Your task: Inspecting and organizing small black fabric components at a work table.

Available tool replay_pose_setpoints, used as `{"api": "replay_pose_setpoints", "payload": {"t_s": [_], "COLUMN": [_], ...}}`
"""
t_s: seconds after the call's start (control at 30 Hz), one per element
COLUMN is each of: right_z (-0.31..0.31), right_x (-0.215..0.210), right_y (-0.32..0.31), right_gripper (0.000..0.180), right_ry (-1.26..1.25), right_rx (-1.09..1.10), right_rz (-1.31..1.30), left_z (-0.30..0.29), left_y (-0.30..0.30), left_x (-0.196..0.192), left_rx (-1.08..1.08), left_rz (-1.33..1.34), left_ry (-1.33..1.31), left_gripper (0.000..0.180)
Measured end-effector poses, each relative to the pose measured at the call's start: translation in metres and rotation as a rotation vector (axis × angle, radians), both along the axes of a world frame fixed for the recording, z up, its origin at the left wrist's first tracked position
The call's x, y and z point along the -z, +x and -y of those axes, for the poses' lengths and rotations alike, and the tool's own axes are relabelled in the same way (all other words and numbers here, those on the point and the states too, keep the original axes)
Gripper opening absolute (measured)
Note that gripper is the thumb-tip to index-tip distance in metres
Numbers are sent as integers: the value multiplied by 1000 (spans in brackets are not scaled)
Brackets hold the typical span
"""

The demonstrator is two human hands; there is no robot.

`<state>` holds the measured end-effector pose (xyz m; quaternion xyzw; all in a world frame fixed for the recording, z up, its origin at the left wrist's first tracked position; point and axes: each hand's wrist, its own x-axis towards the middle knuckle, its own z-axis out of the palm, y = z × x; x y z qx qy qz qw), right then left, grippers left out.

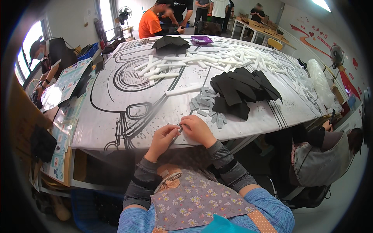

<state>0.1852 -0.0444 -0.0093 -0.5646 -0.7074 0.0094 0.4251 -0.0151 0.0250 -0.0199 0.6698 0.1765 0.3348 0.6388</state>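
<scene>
At the near edge of the table, my left hand (pixel 164 138) and my right hand (pixel 197 128) meet with their fingertips close together. Both are closed in a pinch on a small dark strip (pixel 180 130), largely covered by the fingers; its exact kind cannot be made out. Just beyond my right hand lies a loose heap of small grey strips (pixel 203 102). Thin black sheet pieces (pixel 239 87) are stacked untidily to its right. A single white stick (pixel 182 90) rests beyond the grey heap, apart from a wide pile of white sticks (pixel 210 58) farther back.
The table's cover (pixel 116 97) is printed with black line drawings. Toward the far side are another black stack (pixel 171 44) and a purple tray (pixel 201 40). A seated person (pixel 322 157) is at the right; a person in orange (pixel 150 25) sits across.
</scene>
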Motion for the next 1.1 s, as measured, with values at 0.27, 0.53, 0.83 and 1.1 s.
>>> {"api": "replay_pose_setpoints", "payload": {"t_s": [0.27,0.53,0.83,1.1], "right_z": [-1,0,0,1], "right_x": [1,0,-1,-1], "right_y": [1,0,-1,1], "right_gripper": [13,13,12,12], "right_ry": [4,8,-4,-6], "right_rx": [0,1,1,1], "right_rz": [-1,-4,-1,9], "left_z": [1,2,3,0], "left_y": [1,2,1,2], "left_x": [-2,-2,-6,-4], "left_rx": [-2,-20,-9,5], "left_rz": [-4,1,-11,5], "left_ry": [11,5,-4,6], "left_gripper": [23,20,21,21]}}
